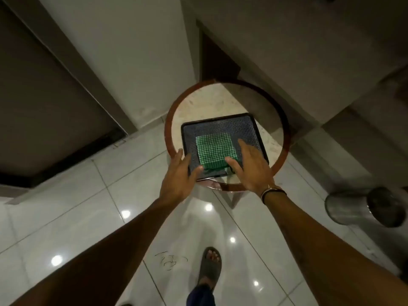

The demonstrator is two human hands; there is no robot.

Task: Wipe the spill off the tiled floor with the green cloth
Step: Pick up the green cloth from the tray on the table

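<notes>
Over a small round table, both bare hands reach for a folded green-and-white checked cloth (215,150) that lies in the middle of a dark square tray (254,131) with a patterned surface. Neither hand holds anything: the left hand (177,176) is spread wide at the tray's near left corner, its thumb tip touching or just short of the cloth's near left edge, while the right hand (249,167) is likewise spread, thumb at the cloth's near right corner and fingers extended along its right side. A thin dark bracelet (272,192) circles the right wrist. The tray sits on the pale marble top of the round table (192,102) with its reddish-brown wooden rim, set into a corner between light walls. Below, the glossy white tiled floor (72,208) reflects several ceiling lights, and thin dark squiggled marks (171,260) show on a tile just left of a foot in a dark sandal (210,269). A shiny cylindrical metal bin (362,208) stands on the floor to the right, well apart from the table
</notes>
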